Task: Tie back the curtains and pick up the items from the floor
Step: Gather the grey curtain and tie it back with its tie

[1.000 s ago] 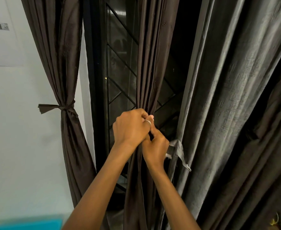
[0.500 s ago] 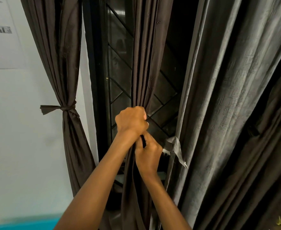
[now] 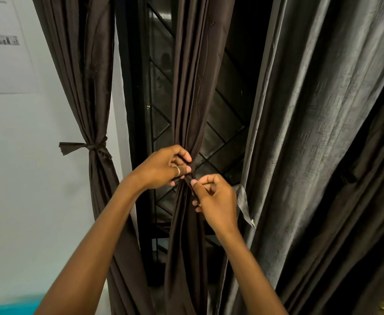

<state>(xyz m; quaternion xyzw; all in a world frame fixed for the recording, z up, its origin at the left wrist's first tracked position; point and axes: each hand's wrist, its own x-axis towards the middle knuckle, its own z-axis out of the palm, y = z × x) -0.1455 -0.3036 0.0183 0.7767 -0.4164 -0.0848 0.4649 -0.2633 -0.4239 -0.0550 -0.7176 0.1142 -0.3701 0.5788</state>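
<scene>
Dark barred window [image 3: 220, 133] behind, pale wall [image 3: 27, 189] at left. Left hand [image 3: 161, 169] gripping gathered middle curtain [image 3: 193, 87]; right hand [image 3: 218, 198] pinching dark tie strip [image 3: 189, 178] just below.

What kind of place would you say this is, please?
Likely a room in a home, at a window: dark curtains, a diamond-patterned window grille behind them, and a pale wall.
</scene>
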